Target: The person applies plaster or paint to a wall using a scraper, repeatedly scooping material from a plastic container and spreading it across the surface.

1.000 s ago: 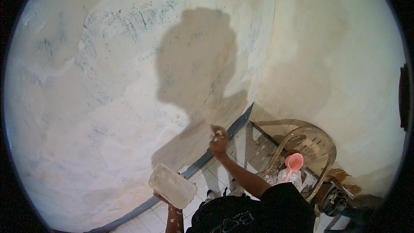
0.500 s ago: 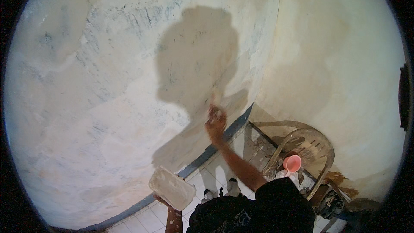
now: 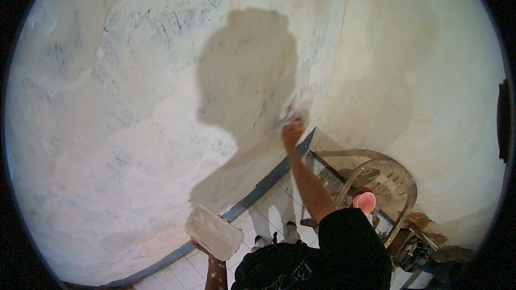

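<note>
My left hand [image 3: 200,248] grips a pale rectangular plastic tub [image 3: 214,233] from beneath and its near side, low in the view. Whitish residue coats the tub. My right hand [image 3: 293,127] is raised at the patchy whitish wall [image 3: 161,134], close to the room's corner. Its fingers are curled round something light and motion-blurred, whose kind I cannot make out. Dark streaks and smeared white patches mark the wall around it. The shadow of my head and arm falls across the wall to the left of my right hand.
A stained plastic chair [image 3: 408,190] stands in the corner at right, with a pink cup [image 3: 365,202] on it. Dark clutter [image 3: 414,252] lies beside the chair. A blue-grey skirting strip [image 3: 258,190] runs along the wall's foot, above white floor tiles [image 3: 260,212].
My right hand has swept right and slightly up along the wall, toward the corner. My left hand and the tub have hardly moved.
</note>
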